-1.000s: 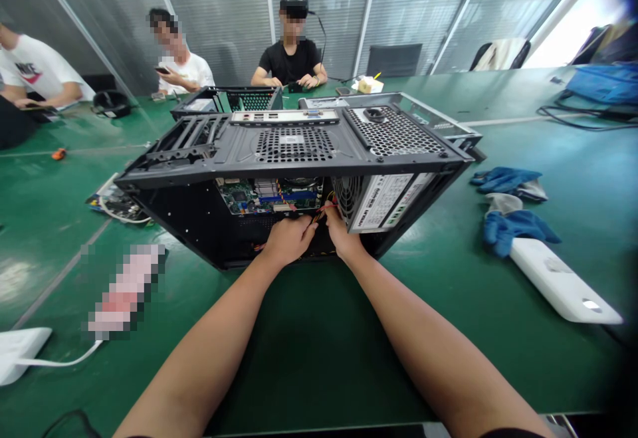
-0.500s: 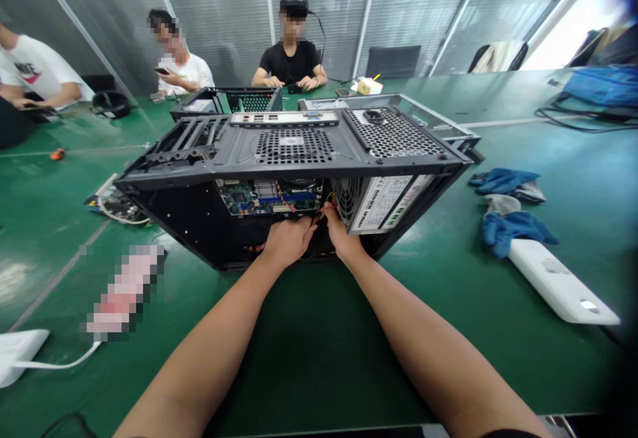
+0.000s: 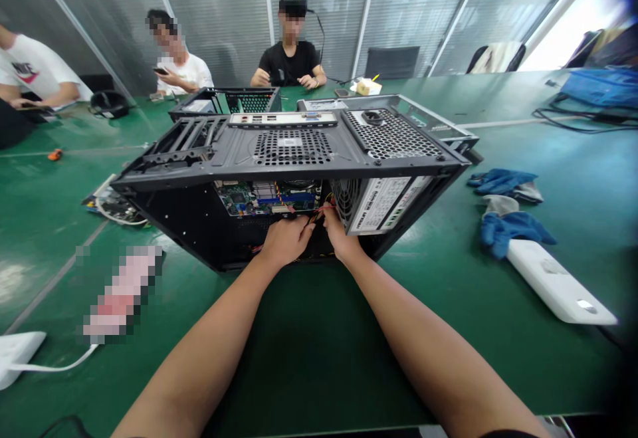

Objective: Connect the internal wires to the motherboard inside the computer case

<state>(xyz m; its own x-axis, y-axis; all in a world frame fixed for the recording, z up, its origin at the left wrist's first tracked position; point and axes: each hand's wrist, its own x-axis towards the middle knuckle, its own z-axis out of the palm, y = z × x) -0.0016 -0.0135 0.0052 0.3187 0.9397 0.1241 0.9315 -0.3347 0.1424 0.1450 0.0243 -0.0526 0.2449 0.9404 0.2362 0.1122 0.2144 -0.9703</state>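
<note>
An open black computer case lies on its side on the green table, its open side facing me. Inside I see the green motherboard and the power supply with its fan grille. My left hand and my right hand both reach into the case's lower opening, close together. Their fingers are curled around a bundle of red, yellow and black wires beside the power supply. The fingertips are partly hidden inside the case.
Blue gloves and a long white device lie to the right. A white box with a cable sits front left, loose parts left of the case. A second case stands behind. Three people sit across the table.
Both hands have stayed in the case at the wires, edging slightly deeper; the view has shifted a little. Nothing else has moved.
</note>
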